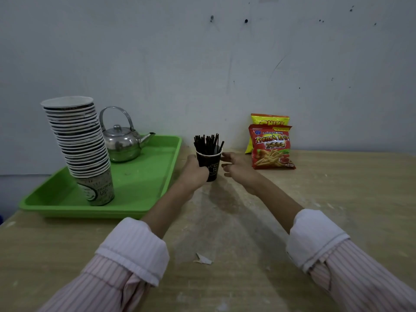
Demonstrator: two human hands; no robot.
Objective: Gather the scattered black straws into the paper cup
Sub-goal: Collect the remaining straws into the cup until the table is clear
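A black paper cup (212, 164) stands upright on the wooden table near the wall. Several black straws (207, 143) stick up out of it in a bunch. My left hand (194, 171) wraps around the cup's left side, fingers curled on its wall. My right hand (236, 167) hovers just right of the cup with fingers apart and slightly bent, holding nothing; one fingertip is close to the rim. No loose straws show on the table.
A green tray (144, 194) at the left carries a tall leaning stack of paper cups (81, 145) and a steel kettle (122, 140). Two snack bags (271, 146) lean on the wall at the right. A paper scrap (203, 259) lies near the front.
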